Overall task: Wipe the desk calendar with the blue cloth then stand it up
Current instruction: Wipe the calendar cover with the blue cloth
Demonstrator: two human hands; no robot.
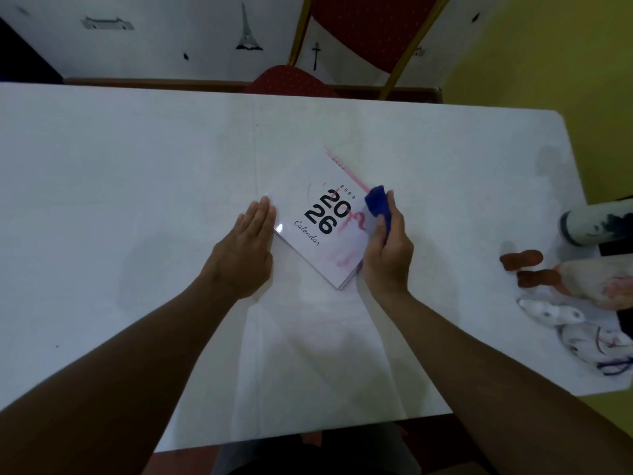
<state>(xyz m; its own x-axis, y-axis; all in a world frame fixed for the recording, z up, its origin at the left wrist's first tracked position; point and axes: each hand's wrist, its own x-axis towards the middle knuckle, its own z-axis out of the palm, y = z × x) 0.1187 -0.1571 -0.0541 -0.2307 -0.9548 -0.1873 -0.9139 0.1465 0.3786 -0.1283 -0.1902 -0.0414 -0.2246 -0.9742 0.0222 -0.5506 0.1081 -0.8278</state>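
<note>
Head view, looking down on a white table (137,166). Desk calendar (322,221) is lying flat near the table's middle, turned so its corners point diamond-wise, cover reading "2026 Calendar". Pink smears (352,224) are showing across the cover, one streak running along its far right edge, fainter ones near the bottom corner.

Left hand (245,250) is lying flat, fingers together and stretched out, palm down on the table, fingertips touching the calendar's left corner; it is holding nothing. Right hand (388,250) is closed around the blue cloth (376,204), bunched up and sticking out past the fingers, pressing on the calendar's right side over the pink marks.

Right end of the table is carrying clutter well apart from the calendar: a white bottle (589,228) lying on its side, some small brown blurry pieces (520,260) I cannot identify, and crumpled stained white rags (579,323) near the edge. Red chair (342,46) with a gold frame is standing behind the table's far side. White wall (154,39) behind it is showing black decals, including a tower shape (246,29).
</note>
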